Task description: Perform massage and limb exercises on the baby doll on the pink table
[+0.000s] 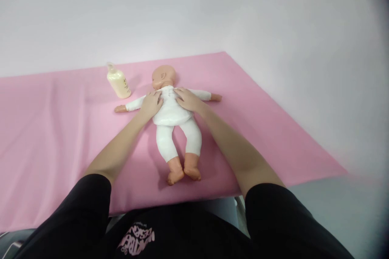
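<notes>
A baby doll (172,113) in white clothes lies stretched out with its head turned toward the left and both arms spread sideways. Flat on the left side of its upper body rests my left hand (152,103), fingers extended near the shoulder. My right hand (187,99) lies on the opposite side at the same height, its fingers also stretched out and pointing inward. Neither hand grips anything. Bare feet of the doll point toward me.
A pump bottle (119,83) of pale yellow liquid stands left of the doll's head. Pink cloth (258,141) covers the table, whose right edge runs diagonally. A white wall (182,12) rises behind.
</notes>
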`<state>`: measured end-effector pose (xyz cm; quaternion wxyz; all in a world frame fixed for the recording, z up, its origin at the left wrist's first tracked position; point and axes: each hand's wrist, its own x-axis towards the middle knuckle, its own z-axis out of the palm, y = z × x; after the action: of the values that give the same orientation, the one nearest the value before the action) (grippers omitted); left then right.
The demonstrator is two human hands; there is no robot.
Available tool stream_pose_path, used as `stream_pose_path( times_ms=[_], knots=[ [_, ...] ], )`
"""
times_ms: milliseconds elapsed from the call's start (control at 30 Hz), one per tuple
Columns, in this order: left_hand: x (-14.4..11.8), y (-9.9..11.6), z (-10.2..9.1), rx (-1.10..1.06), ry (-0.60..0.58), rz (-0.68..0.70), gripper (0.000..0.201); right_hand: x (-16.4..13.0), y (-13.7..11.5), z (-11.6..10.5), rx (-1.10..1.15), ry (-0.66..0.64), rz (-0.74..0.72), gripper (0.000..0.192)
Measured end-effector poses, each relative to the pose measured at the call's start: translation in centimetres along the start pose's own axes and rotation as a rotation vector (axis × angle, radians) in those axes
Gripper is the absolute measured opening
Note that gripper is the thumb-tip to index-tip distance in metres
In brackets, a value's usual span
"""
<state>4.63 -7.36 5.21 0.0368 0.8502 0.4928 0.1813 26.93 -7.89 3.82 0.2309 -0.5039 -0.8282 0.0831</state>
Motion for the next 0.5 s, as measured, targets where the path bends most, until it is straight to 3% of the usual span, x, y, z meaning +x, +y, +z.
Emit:
stream_pose_path(
  times_ms=[233, 367, 500],
  knots=[
    [-0.7, 1.9, -2.2, 0.136, -0.185, 0.008, 0.043, -0.8, -1.9, -2.2, -0.065, -0.257, 0.043, 0.057],
    [-1.7, 3.8, -3.8, 0.200, -0.339, 0.066, 0.040, -1.6, -4.4, -4.0, -0.114, -0.406, 0.096, 0.059],
    [-2.8, 5.6, -6.0, 0.163, -0.443, 0.011, 0.037, -2.3, -7.3, -6.4, -0.122, -0.485, 0.224, 0.051]
  ],
)
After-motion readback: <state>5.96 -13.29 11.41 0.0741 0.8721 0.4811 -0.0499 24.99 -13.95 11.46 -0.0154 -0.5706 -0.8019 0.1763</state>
